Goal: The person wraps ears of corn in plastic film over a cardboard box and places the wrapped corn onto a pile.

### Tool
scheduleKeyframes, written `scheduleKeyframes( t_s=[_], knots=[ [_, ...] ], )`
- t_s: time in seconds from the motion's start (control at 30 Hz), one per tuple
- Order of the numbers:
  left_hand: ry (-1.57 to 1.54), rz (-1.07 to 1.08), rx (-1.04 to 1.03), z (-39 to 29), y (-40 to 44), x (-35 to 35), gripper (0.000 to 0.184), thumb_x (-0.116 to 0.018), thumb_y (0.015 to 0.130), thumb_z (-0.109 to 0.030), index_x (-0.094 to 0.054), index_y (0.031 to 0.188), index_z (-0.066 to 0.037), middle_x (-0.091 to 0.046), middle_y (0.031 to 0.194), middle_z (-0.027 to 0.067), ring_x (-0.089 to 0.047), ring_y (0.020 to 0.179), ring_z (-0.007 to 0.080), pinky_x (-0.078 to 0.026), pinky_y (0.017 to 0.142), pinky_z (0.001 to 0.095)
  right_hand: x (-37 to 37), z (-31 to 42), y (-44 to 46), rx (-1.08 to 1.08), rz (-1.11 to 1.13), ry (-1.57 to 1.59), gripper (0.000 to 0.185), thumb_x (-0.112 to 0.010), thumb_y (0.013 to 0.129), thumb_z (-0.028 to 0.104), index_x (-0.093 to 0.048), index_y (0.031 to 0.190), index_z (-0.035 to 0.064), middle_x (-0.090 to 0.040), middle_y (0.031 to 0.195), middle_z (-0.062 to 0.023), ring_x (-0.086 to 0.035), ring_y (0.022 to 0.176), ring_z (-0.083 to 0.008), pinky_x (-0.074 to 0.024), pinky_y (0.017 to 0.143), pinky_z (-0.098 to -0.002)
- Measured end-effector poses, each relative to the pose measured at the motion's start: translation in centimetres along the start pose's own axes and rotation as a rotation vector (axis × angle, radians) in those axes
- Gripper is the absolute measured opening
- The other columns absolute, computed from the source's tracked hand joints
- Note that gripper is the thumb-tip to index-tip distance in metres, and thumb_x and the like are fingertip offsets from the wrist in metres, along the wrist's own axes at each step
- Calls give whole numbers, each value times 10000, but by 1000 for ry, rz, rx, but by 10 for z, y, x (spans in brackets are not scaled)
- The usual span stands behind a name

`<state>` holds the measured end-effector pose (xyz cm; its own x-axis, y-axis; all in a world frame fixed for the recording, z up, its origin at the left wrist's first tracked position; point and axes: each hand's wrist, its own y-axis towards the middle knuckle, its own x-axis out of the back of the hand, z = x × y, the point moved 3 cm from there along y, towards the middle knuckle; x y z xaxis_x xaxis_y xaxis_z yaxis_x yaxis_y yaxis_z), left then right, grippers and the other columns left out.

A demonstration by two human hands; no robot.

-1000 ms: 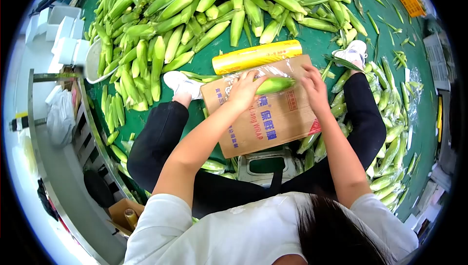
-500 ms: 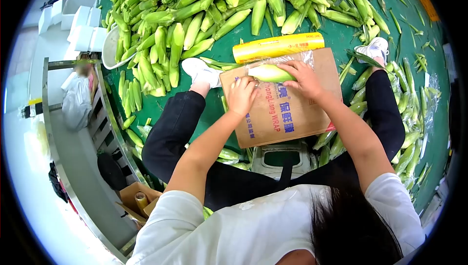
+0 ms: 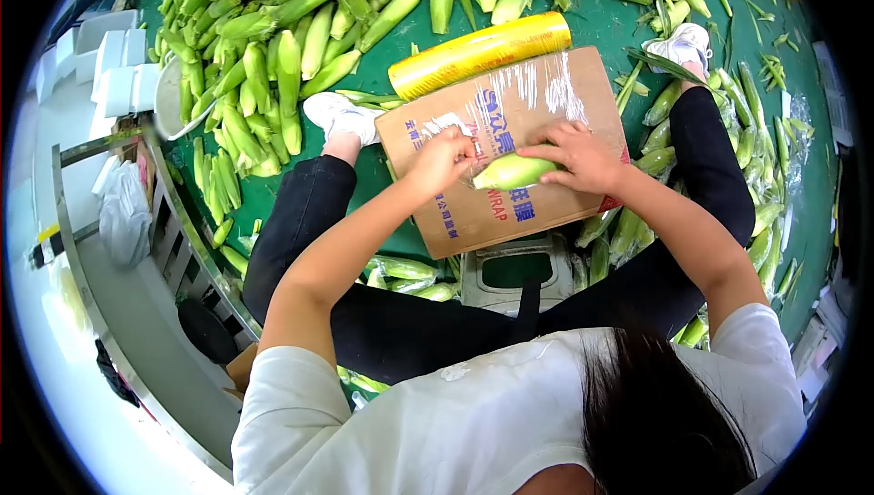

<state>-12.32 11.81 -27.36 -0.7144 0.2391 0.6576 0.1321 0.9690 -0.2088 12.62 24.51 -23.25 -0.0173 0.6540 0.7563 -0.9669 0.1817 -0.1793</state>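
Observation:
An ear of corn (image 3: 512, 172) in pale green husk lies across the flat top of a printed cardboard box (image 3: 460, 222). My right hand (image 3: 580, 158) is closed over its right end, thumb low and fingers on top. At the corn's left tip my left hand (image 3: 442, 163) is pinched, with what looks like clear cling film at its fingertips. Shiny streaks of cling film (image 3: 557, 85) lie on the box's far part. Along the far edge rests a yellow roll of cling film (image 3: 482, 54).
A big heap of corn (image 3: 264, 49) covers the floor ahead. Wrapped ears (image 3: 756, 167) lie to the right, and more (image 3: 401, 267) sit under my legs. A stool (image 3: 510, 290) stands below the box. At left are a metal frame (image 3: 109, 313) and white foam boxes (image 3: 118, 76).
The corn has come from beside the roll toward my body, with both hands moving along. The box's far part is now uncovered, showing the film streaks. The whole view has shifted slightly.

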Motion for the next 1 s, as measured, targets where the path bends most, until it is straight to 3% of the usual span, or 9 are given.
scheduleKeyframes(
  t_s=[0.13,0.2,0.37,0.47,0.53,0.6,0.7,0.83,1.0],
  knots=[
    [130,317,195,4,45,39,586,-893,653,-283,-649,1151,-95,-676,989,86,-665,931,214,-539,831,365,4,-25,62,83,-389,-262,513,-662,919,370,-583,1402,215,-470,1498,-93,-470,1322,-298,-347,1111,-473],
    [-143,245,337,4,62,99,789,-887,736,-368,-554,1383,-65,-643,1150,114,-625,1056,207,-509,945,354,30,-37,103,93,-434,-289,475,-646,929,383,-606,1352,171,-492,1471,-110,-498,1296,-304,-380,1081,-458],
    [-198,-421,188,22,91,171,441,-715,926,-179,-589,1315,-15,-691,1112,111,-639,1031,181,-529,917,324,20,-17,124,-46,-333,-297,513,-770,806,407,-642,1201,106,-659,1015,-86,-647,1024,-276,-504,890,-407],
    [-411,-204,-29,-15,129,116,322,-588,1001,-65,-588,1318,-11,-679,1155,79,-619,1085,138,-501,988,292,8,-16,123,-141,-333,-359,613,-852,725,372,-634,1223,90,-674,1089,-109,-657,1043,-289,-523,891,-423],
    [-285,-117,-304,-38,150,66,328,-595,993,-90,-630,1319,-95,-626,1362,95,-553,1308,231,-393,1138,428,3,-13,115,-183,-208,-236,598,-861,697,354,-663,1196,92,-686,1124,-135,-653,1080,-310,-525,920,-421],
    [-157,174,-186,-40,160,12,360,-553,1018,-375,-630,1365,-324,-401,1605,55,-243,1536,287,-80,1203,670,0,-9,107,-220,-90,-110,583,-870,668,336,-692,1169,95,-698,1159,-162,-649,1116,-331,-527,949,-419],
    [290,8,-324,-36,143,-36,406,-514,1021,-390,-577,1422,-369,-330,1640,44,-213,1543,290,-77,1209,663,-3,7,76,97,218,282,615,-885,620,348,-705,1129,51,-727,1026,-179,-682,1003,-337,-530,928,-447],
    [571,42,-471,-60,114,-56,454,-504,1001,-394,-517,1455,-414,-298,1653,26,-248,1531,280,-130,1222,624,-60,67,23,171,1157,473,699,-867,702,473,-668,1235,65,-701,1198,-161,-640,1112,-291,-496,967,-407],
    [522,-166,-342,-83,77,-78,466,-511,979,-343,-558,1422,-209,-421,1566,107,-330,1482,278,-188,1200,612,-34,140,-98,-137,999,1173,812,-800,817,467,-507,1409,-6,-632,1275,-146,-557,1221,-256,-416,1063,-382]
  ],
)
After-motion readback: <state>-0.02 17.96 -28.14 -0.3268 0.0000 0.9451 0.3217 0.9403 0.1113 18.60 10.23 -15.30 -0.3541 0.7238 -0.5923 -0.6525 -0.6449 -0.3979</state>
